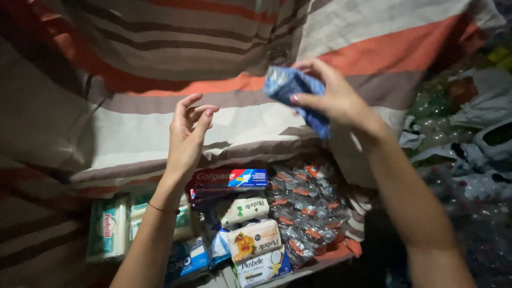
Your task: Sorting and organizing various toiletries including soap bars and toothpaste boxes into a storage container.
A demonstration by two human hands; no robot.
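Striped sheet (160, 58) backs everything, groceries stacked at its lower edge: bagged candies (306, 213), toothpaste box (229, 181), soap bars (255, 240); right hand (333, 98) pinches crinkly blue packet (296, 93) raised against sheet, as if for inspection, left hand (186, 136) loose, empty, fingers spread.

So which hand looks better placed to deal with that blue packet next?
Probably the right hand: it already pinches the crumpled blue packet above the striped cloth. The left hand is open and empty beside it.
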